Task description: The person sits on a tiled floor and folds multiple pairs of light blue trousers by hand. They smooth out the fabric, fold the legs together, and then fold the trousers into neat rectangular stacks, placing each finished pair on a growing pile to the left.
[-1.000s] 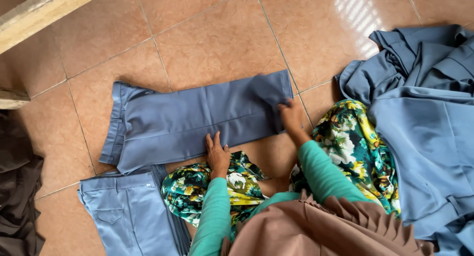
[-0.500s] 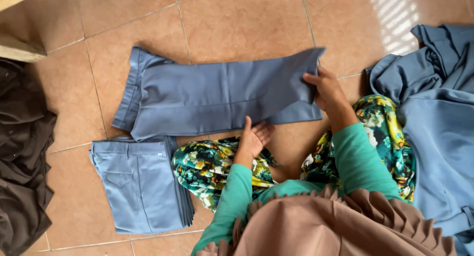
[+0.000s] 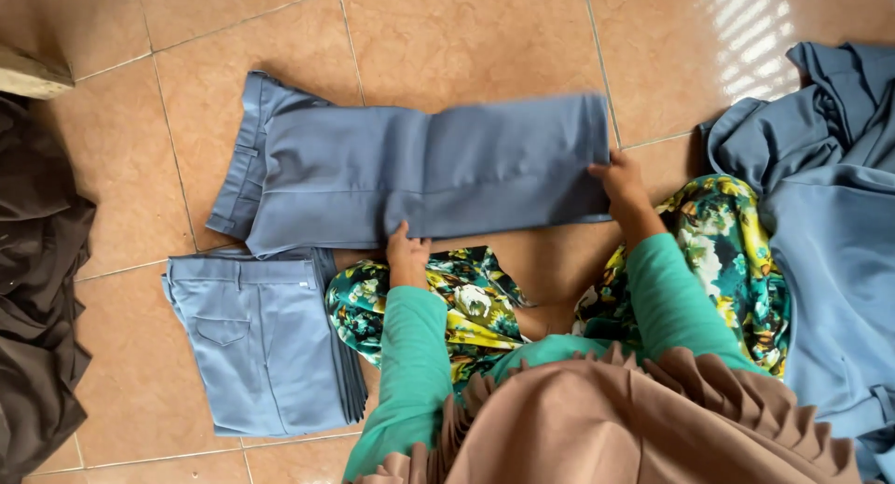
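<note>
A pair of grey-blue trousers point(image 3: 373, 172) lies flat on the tiled floor, waistband to the left, legs folded over to the right. My right hand point(image 3: 620, 181) grips the folded right end of the trousers, which is lifted slightly off the floor. My left hand point(image 3: 407, 251) presses on the near edge of the trousers at the middle. Both sleeves are green. My knees, in a green and yellow floral cloth point(image 3: 457, 302), sit just below the trousers.
A folded stack of the same grey-blue trousers point(image 3: 261, 344) lies at the lower left. A heap of blue cloth point(image 3: 830, 214) fills the right side. Dark brown cloth point(image 3: 37, 288) is piled at the left edge. A wooden piece point(image 3: 28, 74) pokes in top left.
The view has shifted, so the trousers sit more central. My right hand has taken hold of the folded end and raised it; my left hand stays at the near edge.
</note>
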